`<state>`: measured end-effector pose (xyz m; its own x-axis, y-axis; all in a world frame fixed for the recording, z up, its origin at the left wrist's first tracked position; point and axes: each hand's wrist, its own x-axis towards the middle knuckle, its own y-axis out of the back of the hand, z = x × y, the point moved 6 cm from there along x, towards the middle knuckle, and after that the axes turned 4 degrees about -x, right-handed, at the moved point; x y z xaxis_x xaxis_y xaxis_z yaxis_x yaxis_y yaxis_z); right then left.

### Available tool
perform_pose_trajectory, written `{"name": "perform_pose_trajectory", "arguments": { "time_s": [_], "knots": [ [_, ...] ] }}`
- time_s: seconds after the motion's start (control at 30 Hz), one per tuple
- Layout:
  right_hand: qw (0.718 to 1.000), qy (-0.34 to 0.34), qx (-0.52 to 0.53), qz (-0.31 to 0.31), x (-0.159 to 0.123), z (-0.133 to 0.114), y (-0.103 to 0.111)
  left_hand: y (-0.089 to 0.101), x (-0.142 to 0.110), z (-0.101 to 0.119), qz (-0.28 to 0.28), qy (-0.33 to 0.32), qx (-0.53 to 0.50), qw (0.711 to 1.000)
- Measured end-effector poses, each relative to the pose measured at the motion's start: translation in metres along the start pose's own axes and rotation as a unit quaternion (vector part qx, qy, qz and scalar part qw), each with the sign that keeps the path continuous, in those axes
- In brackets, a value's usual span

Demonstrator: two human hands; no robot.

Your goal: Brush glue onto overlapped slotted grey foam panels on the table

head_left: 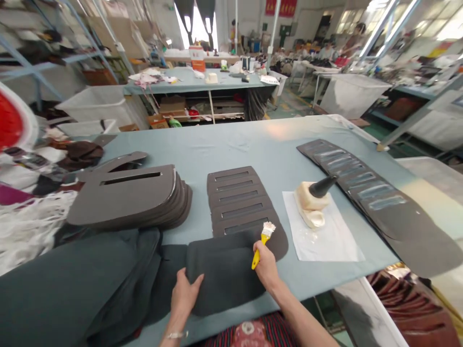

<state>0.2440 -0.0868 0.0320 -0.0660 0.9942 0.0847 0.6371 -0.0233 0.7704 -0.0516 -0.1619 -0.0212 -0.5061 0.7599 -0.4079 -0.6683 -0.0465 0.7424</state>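
A dark green-black flat panel (pixel 224 277) with rounded corners lies at the table's near edge, overlapping the fanned brown pieces. My left hand (pixel 185 294) is closed on its left edge, the thumb on top. In my right hand (pixel 266 265), at the panel's right side, is a yellow-handled paintbrush (pixel 265 236), its whitish bristles pointing up. Beyond the panel, several brown slotted pieces (pixel 237 197) overlap in a row. To the right, a cream glue bottle (pixel 311 195) with a black nozzle (pixel 323 185) rests on a white sheet (pixel 329 241).
A stack of brown slotted pieces (pixel 126 193) stands left, behind piled dark material (pixel 72 284). Along the right edge runs another overlapping row of slotted pieces (pixel 365 185), shiny around the slots. White straps (pixel 43 231) lie far left. Another worktable (pixel 195 86) is behind.
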Motion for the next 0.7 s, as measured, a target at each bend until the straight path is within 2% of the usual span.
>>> {"name": "perform_pose_trajectory", "arguments": {
  "time_s": [0.13, 0.23, 0.3, 0.4, 0.47, 0.6, 0.7],
  "knots": [
    [0.993, -0.046, -0.100, 0.039, 0.004, 0.050, 0.022, -0.026, -0.009, 0.021, -0.020, -0.084, -0.095, 0.992],
    [0.981, -0.079, -0.173, 0.037, 0.009, 0.084, 0.038, -0.051, -0.026, 0.038, -0.052, -0.118, -0.105, 0.986],
    [0.978, -0.072, -0.195, 0.029, 0.013, 0.097, 0.044, -0.059, -0.037, 0.049, -0.035, -0.152, -0.098, 0.983],
    [0.982, -0.032, -0.186, 0.027, 0.018, 0.104, 0.044, -0.058, -0.046, 0.060, 0.016, -0.202, -0.080, 0.976],
    [0.983, -0.020, -0.180, 0.028, 0.022, 0.105, 0.043, -0.056, -0.049, 0.065, 0.024, -0.222, -0.060, 0.973],
    [0.973, -0.028, -0.226, 0.034, 0.025, 0.098, 0.048, -0.052, -0.054, 0.068, 0.030, -0.213, 0.024, 0.976],
    [0.966, -0.036, -0.249, 0.052, 0.023, 0.089, 0.070, -0.044, -0.053, 0.063, 0.040, -0.187, 0.077, 0.978]
  ]
}}
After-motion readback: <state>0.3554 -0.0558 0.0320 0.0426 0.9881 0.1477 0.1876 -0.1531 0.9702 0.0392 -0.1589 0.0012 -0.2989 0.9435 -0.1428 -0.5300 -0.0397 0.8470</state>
